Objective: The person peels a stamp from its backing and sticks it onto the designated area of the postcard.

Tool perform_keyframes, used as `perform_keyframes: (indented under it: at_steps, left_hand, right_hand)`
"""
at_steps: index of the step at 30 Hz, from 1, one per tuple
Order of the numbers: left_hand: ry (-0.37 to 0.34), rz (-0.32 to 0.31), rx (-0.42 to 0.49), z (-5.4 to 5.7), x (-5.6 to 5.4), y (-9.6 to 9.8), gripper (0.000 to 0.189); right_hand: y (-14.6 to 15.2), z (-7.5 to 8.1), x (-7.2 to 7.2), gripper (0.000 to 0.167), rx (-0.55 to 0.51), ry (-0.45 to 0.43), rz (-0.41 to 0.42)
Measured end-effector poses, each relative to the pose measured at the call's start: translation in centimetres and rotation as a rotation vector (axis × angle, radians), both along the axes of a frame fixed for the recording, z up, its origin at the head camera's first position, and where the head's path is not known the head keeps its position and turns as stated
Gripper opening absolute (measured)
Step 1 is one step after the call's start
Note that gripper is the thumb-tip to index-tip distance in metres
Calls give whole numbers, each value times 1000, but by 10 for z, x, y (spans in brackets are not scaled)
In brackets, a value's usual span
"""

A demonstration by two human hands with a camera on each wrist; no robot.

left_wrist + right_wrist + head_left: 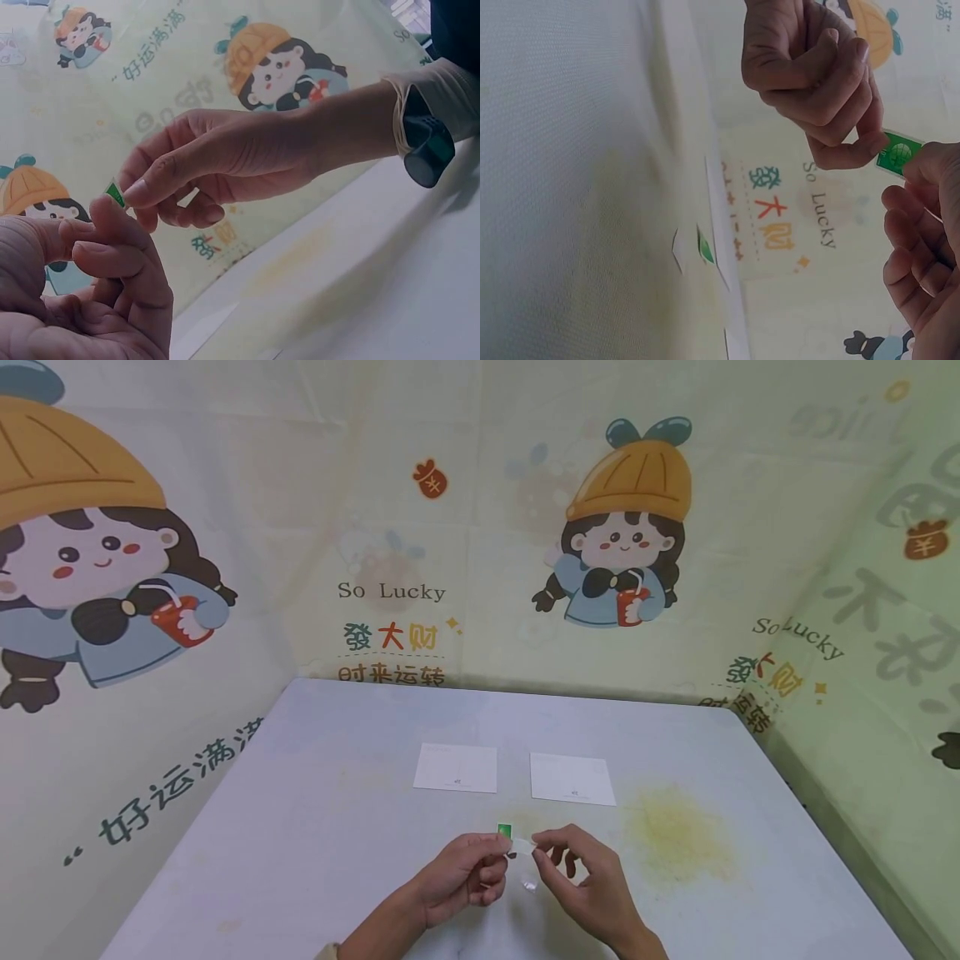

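Between both hands is a small green stamp (898, 154) with a pale border and a globe-like print. In the head view its white back (522, 846) shows between the fingertips. My left hand (465, 872) pinches one end of it with thumb and forefinger, the other fingers curled in. From the opposite side, my right hand (588, 881) pinches the other end between thumb and forefinger. A second green piece (504, 832) appears just beyond the left thumb; the right wrist view has a green piece (705, 246) low on the table.
Two white cards lie side by side farther back on the white table, a left card (456, 768) and a right card (572, 778). A small clear scrap (528, 886) is below the hands. Yellow staining (678, 835) marks the table at right. Printed cloth (480, 527) hangs around the table.
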State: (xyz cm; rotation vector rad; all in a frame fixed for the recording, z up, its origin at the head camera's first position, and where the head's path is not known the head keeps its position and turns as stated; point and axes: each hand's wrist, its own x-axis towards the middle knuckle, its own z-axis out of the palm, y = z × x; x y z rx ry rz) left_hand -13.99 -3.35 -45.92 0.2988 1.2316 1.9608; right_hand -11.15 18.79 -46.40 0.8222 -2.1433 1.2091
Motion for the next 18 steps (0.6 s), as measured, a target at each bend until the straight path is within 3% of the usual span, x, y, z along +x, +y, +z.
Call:
perform_keyframes:
  at_steps: [11, 18]
  left_hand:
    - [-17, -18, 10, 0, 2, 0, 18]
    - [-102, -55, 61, 0, 2, 0, 16]
  right_hand:
    - [-1, 1, 2, 36, -2, -25, 6]
    - [-1, 0, 2, 34, -42, -78, 15]
